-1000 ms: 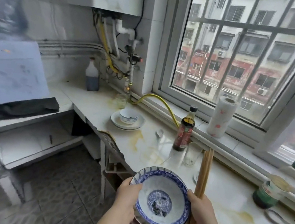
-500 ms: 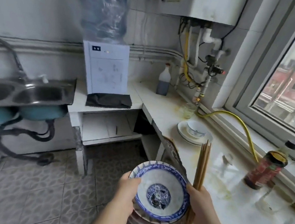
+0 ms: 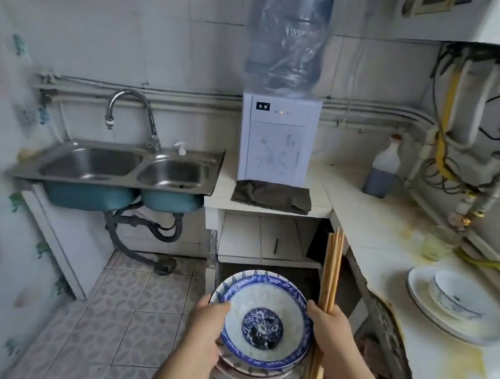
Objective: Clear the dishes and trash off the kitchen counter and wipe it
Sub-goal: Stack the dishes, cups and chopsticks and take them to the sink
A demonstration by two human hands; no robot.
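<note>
Gripping a stack of bowls (image 3: 265, 323) at lower centre of the frame, the left hand (image 3: 206, 328) clasps its left rim; the right hand (image 3: 328, 332) closes its fingers on the right rim and a bundle of chopsticks (image 3: 329, 284); a plate with bowl (image 3: 454, 304) sits on the stained worktop (image 3: 395, 242) at right; the sink (image 3: 123, 165) stands at middle left.

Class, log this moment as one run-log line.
stage: carrying | left hand: stacked bowls | right hand: bowls plus chopsticks | ahead: sink | on counter: plate, bowl

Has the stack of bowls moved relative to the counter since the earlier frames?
Yes. The stack of bowls, carried in both hands, has swung left, off the counter edge and over the floor, toward the sink.
</note>
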